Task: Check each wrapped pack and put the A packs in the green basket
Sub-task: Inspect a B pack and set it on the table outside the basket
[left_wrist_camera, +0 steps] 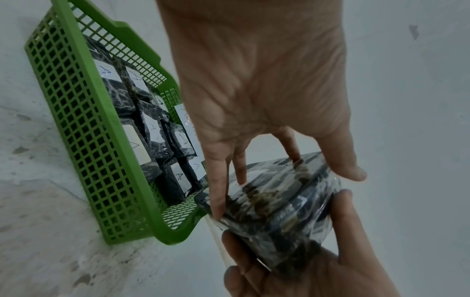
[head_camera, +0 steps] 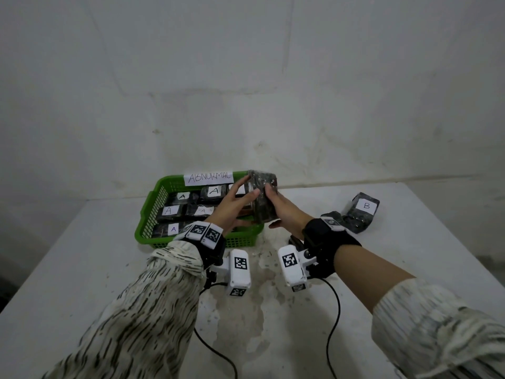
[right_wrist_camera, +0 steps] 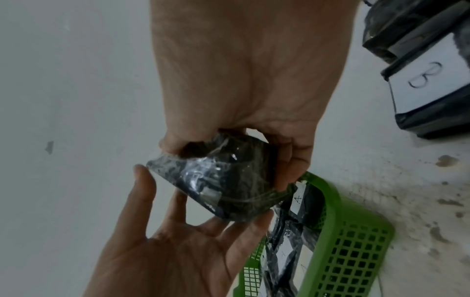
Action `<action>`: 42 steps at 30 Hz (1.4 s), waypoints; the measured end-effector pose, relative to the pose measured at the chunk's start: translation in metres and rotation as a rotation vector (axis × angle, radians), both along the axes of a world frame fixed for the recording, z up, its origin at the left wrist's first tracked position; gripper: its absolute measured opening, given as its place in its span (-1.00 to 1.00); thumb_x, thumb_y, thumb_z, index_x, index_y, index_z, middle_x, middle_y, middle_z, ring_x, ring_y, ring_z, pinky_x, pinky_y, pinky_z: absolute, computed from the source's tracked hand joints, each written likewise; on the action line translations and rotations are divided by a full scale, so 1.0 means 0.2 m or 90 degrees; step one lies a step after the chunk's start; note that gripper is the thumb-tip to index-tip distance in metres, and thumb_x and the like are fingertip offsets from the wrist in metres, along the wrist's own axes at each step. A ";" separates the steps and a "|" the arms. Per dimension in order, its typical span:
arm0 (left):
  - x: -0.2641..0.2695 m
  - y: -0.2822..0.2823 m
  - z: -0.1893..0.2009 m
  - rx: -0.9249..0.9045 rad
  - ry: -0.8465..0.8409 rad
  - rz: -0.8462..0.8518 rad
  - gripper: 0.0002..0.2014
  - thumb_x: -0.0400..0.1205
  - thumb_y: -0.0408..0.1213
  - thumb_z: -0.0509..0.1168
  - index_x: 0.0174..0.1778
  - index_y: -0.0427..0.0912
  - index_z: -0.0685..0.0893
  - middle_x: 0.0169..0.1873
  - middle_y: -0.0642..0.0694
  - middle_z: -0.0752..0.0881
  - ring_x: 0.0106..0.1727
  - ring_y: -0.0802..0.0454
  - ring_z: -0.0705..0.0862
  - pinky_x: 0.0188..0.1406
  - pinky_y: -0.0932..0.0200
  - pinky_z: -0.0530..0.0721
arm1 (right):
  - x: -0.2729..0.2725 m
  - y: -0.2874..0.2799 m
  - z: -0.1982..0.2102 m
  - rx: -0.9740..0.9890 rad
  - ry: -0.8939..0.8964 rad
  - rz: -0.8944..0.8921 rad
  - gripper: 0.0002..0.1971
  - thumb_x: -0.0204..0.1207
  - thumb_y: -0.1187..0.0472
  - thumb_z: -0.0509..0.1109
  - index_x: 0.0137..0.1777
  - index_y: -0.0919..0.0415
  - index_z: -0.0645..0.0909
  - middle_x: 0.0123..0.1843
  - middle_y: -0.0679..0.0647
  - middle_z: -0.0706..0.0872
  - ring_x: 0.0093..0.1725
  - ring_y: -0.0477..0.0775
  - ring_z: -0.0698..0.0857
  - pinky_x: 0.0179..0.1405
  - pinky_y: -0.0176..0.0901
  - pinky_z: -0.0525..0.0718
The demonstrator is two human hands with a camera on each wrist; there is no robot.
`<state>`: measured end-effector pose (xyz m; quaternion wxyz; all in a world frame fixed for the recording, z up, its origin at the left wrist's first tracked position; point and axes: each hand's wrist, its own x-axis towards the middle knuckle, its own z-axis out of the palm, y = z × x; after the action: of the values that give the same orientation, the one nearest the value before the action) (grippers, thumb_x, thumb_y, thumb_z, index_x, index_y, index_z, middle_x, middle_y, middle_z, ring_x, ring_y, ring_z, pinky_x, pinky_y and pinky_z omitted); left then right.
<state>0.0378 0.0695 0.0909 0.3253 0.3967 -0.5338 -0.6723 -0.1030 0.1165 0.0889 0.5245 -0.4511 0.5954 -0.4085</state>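
Both hands, left hand [head_camera: 235, 203] and right hand [head_camera: 284, 206], gripping wrapped pack [head_camera: 263, 195] (label seemingly hidden), green basket [head_camera: 147, 214] tagged "ABNORMAL"

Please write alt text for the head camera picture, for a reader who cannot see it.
Both hands, left hand and right hand, hold a dark wrapped pack above a green basket of packs labelled A. A pack labelled B lies on the white table to the right.

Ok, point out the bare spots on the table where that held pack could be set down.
Bare white table lies left of the green basket, and between the basket and the B pack. The near middle, by the cables, is open too. The basket is crowded with A packs. Both the left hand and right hand hold the wrapped pack.
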 end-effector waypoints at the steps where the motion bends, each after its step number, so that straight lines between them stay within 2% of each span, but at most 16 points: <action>1: 0.00 0.00 0.00 -0.003 -0.004 0.006 -0.60 0.61 -0.17 0.32 0.32 0.28 0.45 0.10 0.00 0.65 0.27 -0.19 0.61 0.14 -0.39 0.63 | 0.00 0.00 -0.01 -0.013 0.002 0.000 -0.49 0.66 -0.29 -0.07 0.50 -0.10 0.34 0.15 -0.09 0.71 0.02 -0.11 0.69 -0.15 -0.17 0.58; 6: 0.00 0.00 0.01 0.004 -0.021 0.022 -0.60 0.59 -0.11 0.34 0.33 0.19 0.44 0.14 -0.11 0.64 0.28 -0.23 0.60 0.08 -0.40 0.65 | 0.01 -0.01 -0.03 -0.049 -0.030 0.008 -0.52 0.72 -0.15 -0.03 0.52 0.03 0.40 -0.01 -0.11 0.71 -0.16 -0.23 0.70 -0.42 -0.44 0.60; 9: -0.01 0.00 0.00 0.011 -0.016 0.053 -0.57 0.60 -0.11 0.33 0.33 0.11 0.33 0.25 -0.24 0.59 0.22 -0.24 0.64 0.02 -0.38 0.68 | 0.02 -0.02 -0.03 -0.058 -0.033 0.039 -0.54 0.74 -0.08 -0.01 0.57 0.05 0.31 0.05 -0.11 0.66 -0.09 -0.23 0.66 -0.46 -0.55 0.56; 11: -0.01 -0.01 0.00 -0.001 -0.025 0.077 -0.60 0.61 -0.13 0.33 0.28 0.11 0.30 0.27 -0.24 0.57 0.20 -0.23 0.65 0.03 -0.39 0.67 | 0.02 -0.02 -0.03 -0.053 -0.029 0.053 -0.56 0.74 -0.05 0.02 0.59 -0.01 0.27 0.09 -0.12 0.66 -0.02 -0.17 0.66 -0.39 -0.50 0.60; 14: -0.01 -0.02 0.01 -0.011 -0.038 0.093 -0.62 0.62 -0.15 0.31 0.25 0.14 0.29 0.21 -0.22 0.59 0.13 -0.23 0.67 0.00 -0.32 0.70 | 0.03 -0.03 -0.05 -0.051 -0.033 0.043 -0.56 0.71 0.03 0.15 0.58 -0.06 0.31 0.25 0.00 0.70 0.14 0.01 0.71 -0.03 -0.18 0.72; 19: -0.01 -0.01 0.00 -0.032 -0.055 0.071 -0.41 0.60 -0.28 0.34 0.49 0.12 0.26 0.20 -0.17 0.63 0.07 -0.13 0.71 -0.25 0.04 0.73 | 0.02 -0.04 -0.06 -0.088 -0.063 -0.008 -0.63 0.71 0.11 0.19 0.49 0.08 0.46 0.22 0.06 0.70 0.14 0.06 0.70 -0.08 -0.22 0.65; 24: 0.01 -0.03 0.01 -0.012 -0.018 0.052 -0.38 0.60 -0.38 0.30 0.52 0.15 0.26 0.20 -0.10 0.63 0.18 -0.18 0.65 0.19 -0.28 0.63 | -0.01 -0.04 -0.05 -0.087 -0.085 -0.007 -0.60 0.68 0.24 0.19 0.51 0.10 0.47 0.13 0.14 0.71 -0.03 0.08 0.70 0.02 -0.11 0.68; 28: 0.01 -0.02 0.01 -0.039 -0.014 0.046 -0.36 0.61 -0.41 0.30 0.53 0.16 0.26 0.04 0.03 0.70 0.04 -0.01 0.70 0.06 -0.09 0.70 | 0.00 -0.04 -0.03 -0.116 -0.039 -0.037 -0.55 0.66 0.28 0.27 0.54 0.18 0.41 -0.09 0.04 0.68 -0.24 -0.08 0.68 -0.22 -0.33 0.72; 30: 0.01 -0.01 0.01 -0.048 -0.016 0.060 -0.46 0.64 -0.37 0.26 0.50 0.11 0.31 0.05 -0.01 0.70 0.00 0.02 0.71 -0.05 -0.02 0.72 | 0.00 -0.03 -0.02 -0.137 0.003 -0.037 -0.54 0.64 0.20 0.32 0.53 0.18 0.42 0.00 0.05 0.67 -0.18 -0.11 0.68 -0.25 -0.42 0.70; 32: 0.03 -0.02 0.03 -0.039 -0.017 0.091 -0.57 0.66 -0.28 0.22 0.47 0.03 0.39 0.10 -0.09 0.67 0.02 -0.02 0.69 -0.16 0.03 0.71 | -0.02 -0.04 -0.04 -0.167 0.071 -0.014 -0.41 0.56 0.11 0.43 0.57 0.10 0.38 0.22 0.16 0.55 0.11 0.02 0.62 0.17 -0.24 0.67; 33: 0.04 -0.02 0.04 -0.031 -0.017 0.112 -0.62 0.67 -0.22 0.20 0.43 -0.02 0.43 0.16 -0.14 0.66 0.07 -0.09 0.69 -0.16 0.03 0.70 | -0.04 -0.05 -0.06 -0.172 0.150 -0.003 -0.32 0.49 0.04 0.49 0.59 -0.03 0.35 0.27 0.16 0.43 0.26 0.11 0.49 0.38 -0.12 0.53; 34: 0.05 -0.03 0.04 -0.018 -0.013 0.127 -0.66 0.68 -0.13 0.19 0.37 -0.05 0.49 0.20 -0.17 0.65 0.13 -0.15 0.68 -0.13 0.01 0.69 | -0.06 -0.05 -0.07 -0.174 0.240 0.006 -0.24 0.41 -0.03 0.54 0.60 -0.18 0.30 0.28 0.14 0.33 0.33 0.17 0.35 0.47 -0.08 0.37; 36: 0.06 -0.03 0.04 0.012 0.003 0.137 -0.69 0.68 0.04 0.13 0.19 -0.04 0.58 0.19 -0.20 0.67 0.16 -0.20 0.68 -0.05 -0.01 0.68 | -0.08 -0.05 -0.09 -0.171 0.342 0.030 -0.11 0.32 -0.08 0.61 0.58 -0.39 0.18 0.37 0.14 0.22 0.41 0.22 0.18 0.49 0.02 0.20; 37: 0.07 -0.03 0.04 0.027 0.012 0.134 -0.66 0.67 0.12 0.08 0.13 -0.01 0.60 0.17 -0.21 0.69 0.15 -0.21 0.68 0.01 -0.04 0.67 | -0.09 -0.04 -0.08 -0.159 0.344 0.048 -0.07 0.30 -0.07 0.62 0.56 -0.46 0.13 0.46 0.15 0.16 0.47 0.25 0.13 0.52 0.08 0.16; 39: 0.08 -0.03 0.03 0.047 0.029 0.120 -0.48 0.65 0.26 -0.06 0.24 0.00 0.57 0.16 -0.25 0.68 0.17 -0.23 0.67 0.12 -0.08 0.61 | -0.09 -0.05 -0.08 -0.155 0.294 0.084 -0.02 0.30 0.01 0.64 0.55 -0.49 0.07 0.58 0.15 0.08 0.59 0.27 0.07 0.61 0.17 0.13; 42: 0.11 -0.04 0.02 0.045 0.053 0.090 -0.34 0.61 0.35 -0.26 0.51 0.12 0.34 0.26 -0.26 0.62 0.29 -0.25 0.59 0.23 -0.17 0.53 | -0.08 -0.05 -0.08 -0.212 0.144 0.075 -0.08 0.40 0.21 0.59 0.64 -0.20 0.13 0.55 0.14 0.37 0.55 0.08 0.34 0.52 0.13 0.41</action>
<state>0.0591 0.0607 0.0948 0.3795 0.4160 -0.4666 -0.6820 -0.1190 0.1069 0.0737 0.3953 -0.6087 0.5475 -0.4166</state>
